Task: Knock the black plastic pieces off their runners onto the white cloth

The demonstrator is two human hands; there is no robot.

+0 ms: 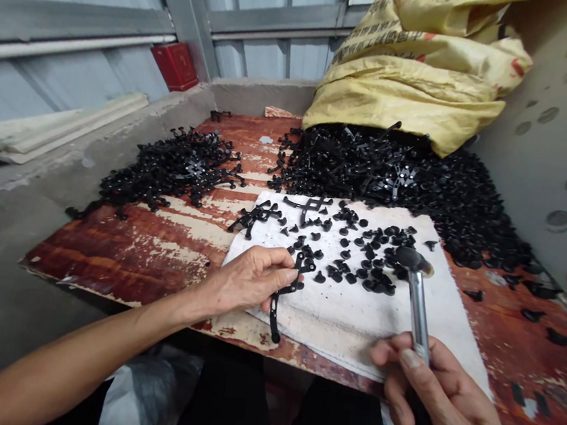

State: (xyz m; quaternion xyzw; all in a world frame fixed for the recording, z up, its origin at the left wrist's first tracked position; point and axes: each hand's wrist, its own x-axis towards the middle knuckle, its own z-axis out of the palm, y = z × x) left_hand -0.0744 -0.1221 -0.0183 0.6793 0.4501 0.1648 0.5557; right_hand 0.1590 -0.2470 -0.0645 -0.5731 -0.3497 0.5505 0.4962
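Observation:
My left hand (248, 280) pinches a black plastic sprue piece (281, 301) against the white cloth (353, 316), its curved stem hanging toward the cloth's front edge. My right hand (440, 408) is wrapped round the handle of a small hammer (416, 282), whose dark head hovers over the cloth among several small black plastic caps (360, 255). Another black sprue (255, 216) lies at the cloth's back left corner.
The cloth lies on a worn red wooden board (156, 252). A pile of black sprues (176, 166) sits at the left back, a larger heap of black parts (410, 179) at the right back under a yellow sack (422, 71). Grey concrete wall at right.

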